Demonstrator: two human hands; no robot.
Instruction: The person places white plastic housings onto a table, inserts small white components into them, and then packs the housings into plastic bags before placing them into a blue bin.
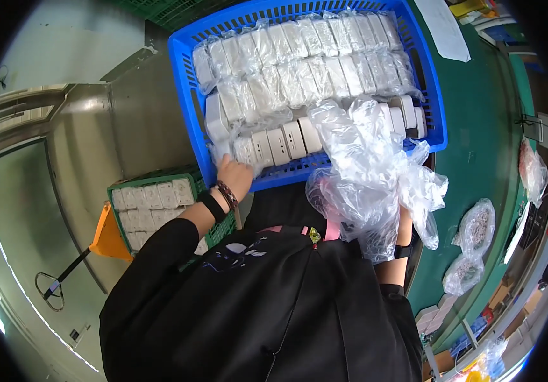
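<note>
A green counter [471, 102] stretches beside the slotted blue basket [188, 108] of white boxes [278, 146], many in wrinkled wrap [264, 89]. Left fingers [226, 163] touch wrap, crumpled bags [363, 172] hide right fingers; whether either pinches, I cannot tell.

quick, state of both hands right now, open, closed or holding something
Left hand: at clear wrapping inside the blue crate; grip can't be told.
Right hand: hidden behind clear plastic bags; open or closed can't be told.

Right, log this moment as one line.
left hand: at near-left corner of blue crate | right hand: hidden by clear plastic | crate contents: white units, some wrapped, some bare
</note>
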